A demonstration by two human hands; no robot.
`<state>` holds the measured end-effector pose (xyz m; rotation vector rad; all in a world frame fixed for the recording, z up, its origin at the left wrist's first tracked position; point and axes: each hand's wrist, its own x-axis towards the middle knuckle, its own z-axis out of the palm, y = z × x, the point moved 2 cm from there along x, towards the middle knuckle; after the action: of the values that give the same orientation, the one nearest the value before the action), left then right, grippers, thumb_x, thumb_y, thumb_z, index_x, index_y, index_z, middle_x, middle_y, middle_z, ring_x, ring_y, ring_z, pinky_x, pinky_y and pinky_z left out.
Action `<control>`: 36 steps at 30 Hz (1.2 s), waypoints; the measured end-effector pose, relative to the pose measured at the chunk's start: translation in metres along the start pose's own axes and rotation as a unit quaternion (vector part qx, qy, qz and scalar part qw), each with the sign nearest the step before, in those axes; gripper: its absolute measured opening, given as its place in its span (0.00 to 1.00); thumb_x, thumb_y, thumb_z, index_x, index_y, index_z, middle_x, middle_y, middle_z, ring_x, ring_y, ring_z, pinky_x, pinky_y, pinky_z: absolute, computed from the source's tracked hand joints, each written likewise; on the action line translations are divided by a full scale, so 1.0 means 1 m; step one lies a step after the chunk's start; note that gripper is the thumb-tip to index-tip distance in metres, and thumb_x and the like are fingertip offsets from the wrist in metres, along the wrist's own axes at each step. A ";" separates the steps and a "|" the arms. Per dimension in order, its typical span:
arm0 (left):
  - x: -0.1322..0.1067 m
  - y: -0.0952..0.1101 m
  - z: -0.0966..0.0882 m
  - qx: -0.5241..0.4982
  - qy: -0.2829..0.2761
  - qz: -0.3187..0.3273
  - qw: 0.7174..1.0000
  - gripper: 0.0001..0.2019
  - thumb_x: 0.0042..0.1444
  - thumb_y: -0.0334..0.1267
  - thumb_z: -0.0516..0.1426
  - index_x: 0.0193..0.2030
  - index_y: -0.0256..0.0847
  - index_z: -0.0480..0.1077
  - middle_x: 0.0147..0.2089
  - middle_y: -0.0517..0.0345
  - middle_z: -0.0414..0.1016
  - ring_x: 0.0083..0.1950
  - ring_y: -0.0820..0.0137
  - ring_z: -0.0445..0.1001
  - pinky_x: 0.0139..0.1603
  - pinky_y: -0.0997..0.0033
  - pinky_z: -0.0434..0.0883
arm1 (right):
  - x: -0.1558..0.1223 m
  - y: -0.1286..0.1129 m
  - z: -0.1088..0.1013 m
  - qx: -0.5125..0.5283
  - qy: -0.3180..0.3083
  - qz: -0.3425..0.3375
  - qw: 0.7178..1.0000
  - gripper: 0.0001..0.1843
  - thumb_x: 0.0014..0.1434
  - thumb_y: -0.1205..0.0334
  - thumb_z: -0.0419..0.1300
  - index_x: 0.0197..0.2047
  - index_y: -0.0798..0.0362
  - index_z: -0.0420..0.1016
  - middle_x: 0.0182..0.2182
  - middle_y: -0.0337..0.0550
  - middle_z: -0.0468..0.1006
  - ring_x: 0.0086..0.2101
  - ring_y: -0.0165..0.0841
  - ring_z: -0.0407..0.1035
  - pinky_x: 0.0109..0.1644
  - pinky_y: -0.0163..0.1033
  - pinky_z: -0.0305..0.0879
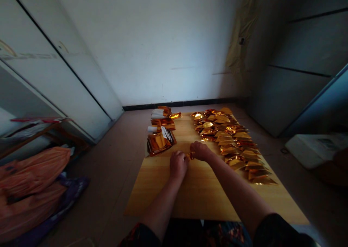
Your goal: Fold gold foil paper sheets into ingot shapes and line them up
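Whitewashed wall with black skirting closes the far side of a dim room, seen here in the single head view. White cupboard doors stand at left and a grey door at right, with a yellowish cloth hanging on the wall beside it. Orange plastic sacks and a purple bag lie on the floor at near left; a white box sits at right. A wooden surface rests on the floor at centre. Left hand and right hand meet at mid-surface, both curled and clenched on a small piece of gold foil, which is largely hidden by the fingers. Rows of folded gold foil triangles lie overlapping along the right of the surface, just beside the right hand. Stacks of gold foil sheets with white paper lie at far left of the surface, near the left hand but not touching it.
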<state>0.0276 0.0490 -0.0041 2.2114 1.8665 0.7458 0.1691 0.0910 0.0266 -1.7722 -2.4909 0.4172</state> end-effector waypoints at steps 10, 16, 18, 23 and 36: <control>0.009 -0.008 -0.009 -0.031 -0.048 -0.047 0.997 0.04 0.49 0.31 0.58 0.33 0.41 0.72 0.37 0.56 0.71 0.42 0.68 0.69 0.41 0.71 0.64 | -0.008 0.004 0.002 0.072 0.026 0.016 0.997 0.07 0.51 0.69 0.56 0.34 0.53 0.72 0.33 0.43 0.76 0.33 0.31 0.68 0.33 0.32 0.56; 0.015 -0.014 -0.006 -0.275 -0.044 -0.108 0.954 0.02 0.46 0.30 0.55 0.26 0.39 0.67 0.23 0.66 0.67 0.25 0.76 0.67 0.28 0.78 0.62 | -0.023 0.012 0.009 0.321 0.156 -0.018 0.934 0.07 0.46 0.73 0.54 0.26 0.52 0.68 0.21 0.34 0.71 0.23 0.26 0.62 0.27 0.29 0.54; 0.015 -0.014 -0.003 -0.353 -0.040 -0.138 0.924 0.01 0.45 0.32 0.56 0.26 0.39 0.66 0.21 0.67 0.67 0.20 0.77 0.66 0.24 0.78 0.61 | -0.027 0.015 0.014 0.367 0.185 -0.007 0.912 0.04 0.44 0.70 0.56 0.24 0.52 0.67 0.21 0.34 0.70 0.24 0.27 0.62 0.27 0.29 0.54; 0.013 -0.009 0.003 -0.541 -0.027 -0.175 0.822 0.08 0.42 0.40 0.58 0.26 0.38 0.64 0.37 0.55 0.77 0.25 0.74 0.73 0.25 0.76 0.67 | -0.032 0.018 0.026 0.473 0.215 0.039 0.854 0.06 0.43 0.61 0.60 0.24 0.52 0.67 0.22 0.35 0.70 0.26 0.29 0.63 0.31 0.32 0.58; 0.009 -0.004 0.004 -0.500 -0.011 -0.117 0.858 0.08 0.46 0.37 0.57 0.34 0.38 0.68 0.30 0.59 0.73 0.32 0.71 0.72 0.35 0.75 0.67 | -0.041 0.009 0.022 0.473 0.213 0.085 0.851 0.08 0.44 0.56 0.56 0.26 0.51 0.68 0.22 0.35 0.69 0.27 0.31 0.63 0.32 0.35 0.59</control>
<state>0.0267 0.0597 -0.0074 1.2856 1.2134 1.2450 0.1865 0.0515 0.0074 -1.4107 -1.4002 0.9285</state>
